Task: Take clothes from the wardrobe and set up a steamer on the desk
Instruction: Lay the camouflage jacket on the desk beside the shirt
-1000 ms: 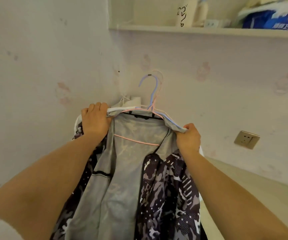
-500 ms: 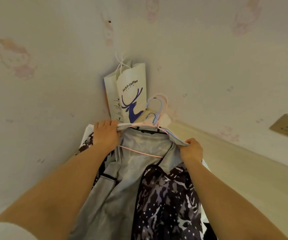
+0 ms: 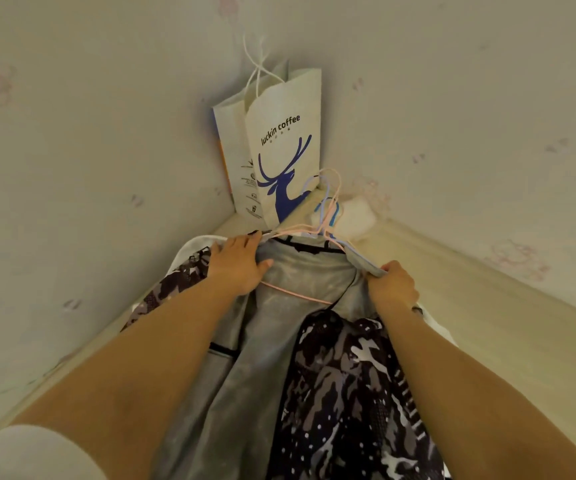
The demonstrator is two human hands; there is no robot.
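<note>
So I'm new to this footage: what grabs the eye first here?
The camouflage jacket fills the lower middle, grey lining up, on pastel hangers, with the left hand and right hand at its shoulders. Behind it, a white coffee bag with a blue deer stands in the wall corner.

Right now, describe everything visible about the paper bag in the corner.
The paper bag is white, printed "luckin coffee" above a blue deer head. Thin white string handles rise from its open top. It stands upright, leaning slightly, wedged into the wall corner on the pale desk. The hanger hooks lie just in front; neither hand touches it.
</note>
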